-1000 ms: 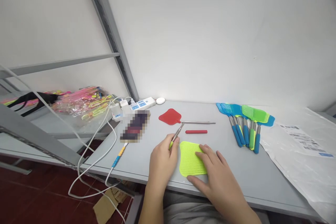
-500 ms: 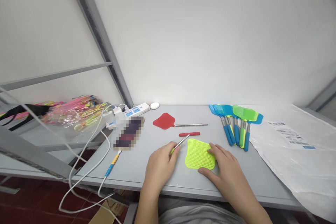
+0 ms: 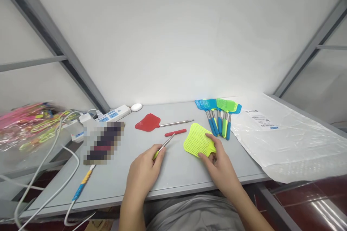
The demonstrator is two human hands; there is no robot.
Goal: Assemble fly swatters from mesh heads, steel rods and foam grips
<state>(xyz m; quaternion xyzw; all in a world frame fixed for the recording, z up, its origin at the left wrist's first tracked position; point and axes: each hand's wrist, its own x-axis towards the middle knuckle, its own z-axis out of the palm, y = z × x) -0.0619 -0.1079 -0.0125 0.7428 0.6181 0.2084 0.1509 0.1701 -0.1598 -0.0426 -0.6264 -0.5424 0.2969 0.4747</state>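
My left hand (image 3: 145, 171) is closed around a yellow-green fly swatter handle with a metal rod (image 3: 166, 144) pointing up and to the right. In my right hand (image 3: 218, 162) the yellow-green fly swatter head (image 3: 197, 140) is held by its neck side, thumb and fingers gripping its lower right edge. The rod and this head are apart. Beyond them lie a red grip (image 3: 175, 132), a silver rod (image 3: 177, 123) and a red swatter head (image 3: 148, 122). The silver rod's end is close to the red head's neck.
Several blue and green fly swatters (image 3: 219, 106) are fanned out at the back right. A white plastic bag (image 3: 260, 133) covers the right side. To the left are a power strip (image 3: 115, 113), a blurred dark object (image 3: 104, 144), white cables (image 3: 72, 173) and bagged colourful items (image 3: 35, 122).
My right hand has turned the yellow-green head so its neck points towards my palm, and now grips it there. The left hand still holds the handle. The view has shifted right.
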